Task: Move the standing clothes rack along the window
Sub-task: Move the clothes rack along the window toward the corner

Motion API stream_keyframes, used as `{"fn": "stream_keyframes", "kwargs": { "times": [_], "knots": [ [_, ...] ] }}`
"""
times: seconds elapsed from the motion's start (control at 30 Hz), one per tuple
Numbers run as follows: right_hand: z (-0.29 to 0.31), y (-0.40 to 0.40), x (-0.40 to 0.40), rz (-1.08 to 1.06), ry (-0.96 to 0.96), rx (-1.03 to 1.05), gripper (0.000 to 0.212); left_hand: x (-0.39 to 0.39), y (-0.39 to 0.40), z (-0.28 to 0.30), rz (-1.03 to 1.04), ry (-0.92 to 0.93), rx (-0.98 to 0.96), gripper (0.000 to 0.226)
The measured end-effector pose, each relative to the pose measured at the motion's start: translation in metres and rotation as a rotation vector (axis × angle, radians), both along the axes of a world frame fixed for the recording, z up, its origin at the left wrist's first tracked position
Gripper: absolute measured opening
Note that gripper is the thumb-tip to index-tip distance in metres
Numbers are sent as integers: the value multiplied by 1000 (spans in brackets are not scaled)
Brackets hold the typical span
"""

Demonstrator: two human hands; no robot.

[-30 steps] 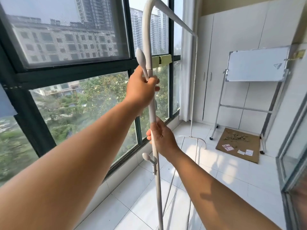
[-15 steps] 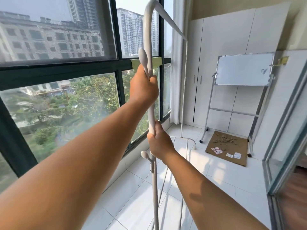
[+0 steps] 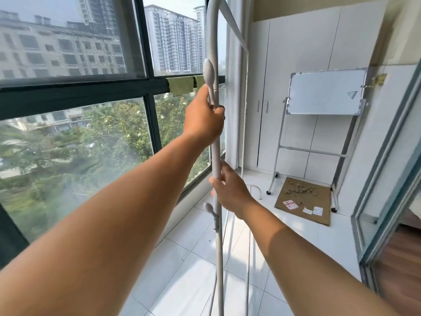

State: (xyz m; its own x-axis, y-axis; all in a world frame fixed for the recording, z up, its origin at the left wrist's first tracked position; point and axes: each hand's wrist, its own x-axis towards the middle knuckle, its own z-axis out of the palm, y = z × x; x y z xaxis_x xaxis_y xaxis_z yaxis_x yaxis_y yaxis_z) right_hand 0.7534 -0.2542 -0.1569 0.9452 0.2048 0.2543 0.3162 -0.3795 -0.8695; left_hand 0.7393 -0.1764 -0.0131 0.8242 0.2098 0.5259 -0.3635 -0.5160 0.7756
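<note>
The white standing clothes rack [image 3: 219,252] stands upright right in front of me, beside the dark-framed window [image 3: 91,87]. Its near post curves over at the top into a bar that runs away to a far post [image 3: 245,124]. My left hand [image 3: 204,117] is closed around the near post just under a grey hook knob. Lower on the same post my right hand [image 3: 230,190] also grips it, above a second knob. The rack's base rails run along the tiled floor, partly hidden by my arms.
A whiteboard on a wheeled stand [image 3: 323,96] stands at the far end before white cabinets [image 3: 303,65]. A cardboard sheet [image 3: 303,201] with crumbs and papers lies on the floor under it. A glass sliding door [image 3: 387,169] is on the right. A white curtain [image 3: 232,99] hangs by the window's end.
The view has moved forward along the window: the window mullions have slid left and the whiteboard and cabinets are nearer. Both hands keep their grip on the post.
</note>
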Motion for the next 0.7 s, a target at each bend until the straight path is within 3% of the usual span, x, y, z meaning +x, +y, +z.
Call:
{"fn": "stream_keyframes", "kwargs": {
  "times": [0.37, 0.5, 0.7],
  "knots": [
    [-6, 28, 84, -31, 48, 118, 44, 89, 34, -3, 32, 2, 123, 16],
    [-6, 42, 112, -46, 106, 132, 46, 116, 50, -2, 0, 1, 118, 22],
    [-3, 51, 144, -81, 137, 83, 49, 152, 62, -4, -36, 2, 91, 13]
  ]
}}
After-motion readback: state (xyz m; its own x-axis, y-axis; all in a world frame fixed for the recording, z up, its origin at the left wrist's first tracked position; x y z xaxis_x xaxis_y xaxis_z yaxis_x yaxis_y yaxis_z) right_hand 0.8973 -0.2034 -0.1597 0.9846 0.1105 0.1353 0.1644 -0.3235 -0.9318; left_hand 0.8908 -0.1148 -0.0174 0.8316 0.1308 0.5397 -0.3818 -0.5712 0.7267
